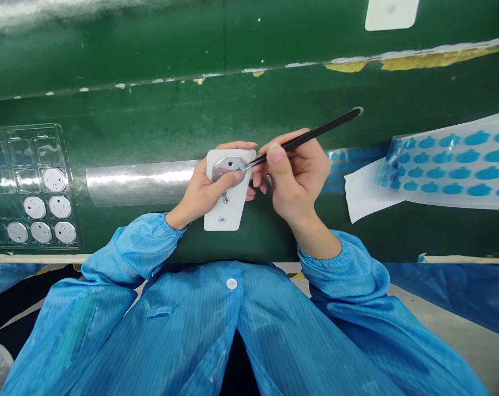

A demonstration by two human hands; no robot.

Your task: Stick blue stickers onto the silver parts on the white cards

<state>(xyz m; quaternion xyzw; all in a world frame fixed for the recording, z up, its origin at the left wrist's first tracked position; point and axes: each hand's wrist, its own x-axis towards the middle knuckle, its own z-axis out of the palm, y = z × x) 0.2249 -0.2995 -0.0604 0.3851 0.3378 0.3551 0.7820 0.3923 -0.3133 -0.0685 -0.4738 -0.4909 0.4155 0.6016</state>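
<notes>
The metal disc (228,168) sits on a white card jig (227,206), held over the green bench (150,121) in front of the person's chest. The left hand (204,192) grasps the jig, thumb on the disc edge. The right hand (294,176) pinches black tweezers (311,135), tips touching the disc rim, apparently placing a small blue piece. Judged status: one disc in work, sticker placement under way, not finished.

Count: clear tray (31,187) at left holds seven discs, with the remaining pockets seemingly vacant. One sheet of blue stickers (451,165) at right, plus one clear film strip (142,179).
</notes>
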